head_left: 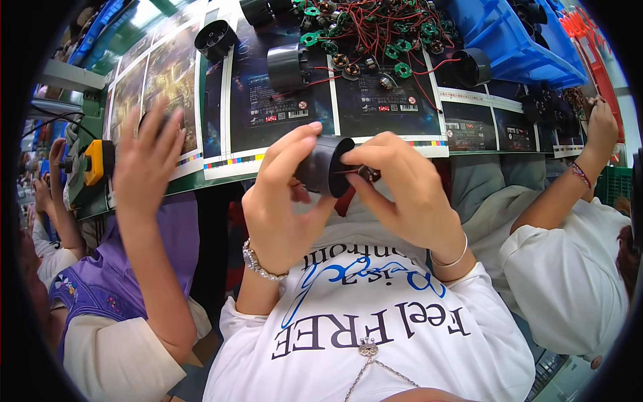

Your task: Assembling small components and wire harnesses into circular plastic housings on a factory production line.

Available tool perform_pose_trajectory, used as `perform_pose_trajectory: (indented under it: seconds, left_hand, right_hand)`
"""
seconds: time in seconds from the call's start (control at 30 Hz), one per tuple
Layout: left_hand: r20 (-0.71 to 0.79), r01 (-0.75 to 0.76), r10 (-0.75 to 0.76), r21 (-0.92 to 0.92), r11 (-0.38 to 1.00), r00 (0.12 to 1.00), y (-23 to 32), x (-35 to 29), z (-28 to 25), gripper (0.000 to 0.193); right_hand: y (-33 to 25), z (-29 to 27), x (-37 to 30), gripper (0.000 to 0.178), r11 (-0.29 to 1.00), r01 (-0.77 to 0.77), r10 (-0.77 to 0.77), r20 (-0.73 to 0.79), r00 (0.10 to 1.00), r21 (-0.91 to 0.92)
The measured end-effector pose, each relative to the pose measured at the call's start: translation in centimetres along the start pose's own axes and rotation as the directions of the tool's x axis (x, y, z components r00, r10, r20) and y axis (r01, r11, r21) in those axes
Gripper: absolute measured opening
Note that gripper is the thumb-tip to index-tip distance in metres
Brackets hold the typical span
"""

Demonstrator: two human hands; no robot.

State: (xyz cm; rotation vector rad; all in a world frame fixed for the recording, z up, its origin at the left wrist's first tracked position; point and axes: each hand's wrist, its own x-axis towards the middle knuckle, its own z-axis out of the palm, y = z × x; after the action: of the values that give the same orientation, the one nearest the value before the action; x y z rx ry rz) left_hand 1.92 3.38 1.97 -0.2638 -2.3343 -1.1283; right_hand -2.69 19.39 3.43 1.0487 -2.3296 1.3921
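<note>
From the far left part of the table (191, 177) to its far right, loose black housings (216, 40) and a tangle of wired motors (402, 30) lie about, so much work seems left, and I judge the piece in hand unfinished. Just off the near edge, the left hand (284, 181) clasps a black cylinder (320, 167) between fingers and thumb, while the right hand (402, 187) appears to pinch a small wired part (367, 173) at its open mouth.
</note>
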Motion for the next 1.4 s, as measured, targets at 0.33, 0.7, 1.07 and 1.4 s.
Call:
perform_pose_trajectory:
  seconds: [0.33, 0.7, 1.07, 1.4]
  left_hand:
    - [0.005, -0.153, 0.154, -0.083, 0.985, 0.988, -0.4, -0.1, -1.2, 0.062]
    - [-0.198, -0.21, 0.13, -0.46, 0.863, 0.971, 2.5, 1.3, 1.2, 0.057]
    - [-0.181, -0.296, 0.255, -0.252, 0.922, 0.95, 1.9, 1.8, 1.6, 0.055]
    - [-0.029, 0.095, -0.098, -0.098, 0.991, 0.995, 1.3, 1.8, 0.3, 0.072]
  right_hand:
    - [0.4, -1.1, -0.8, 0.026, 0.976, -0.017, 0.021, -0.021, 1.0, 0.217]
    - [0.1, 2.7, -3.0, 0.022, 0.025, -0.463, 0.615, 0.351, 0.706, 0.886]
    - [2.4, 3.0, -2.5, 0.023, 0.042, -0.206, 0.335, 0.18, 0.925, 0.978]
    - [2.7, -0.6, 1.0, 0.03, 0.959, 0.244, -0.26, -0.105, 0.96, -0.145]
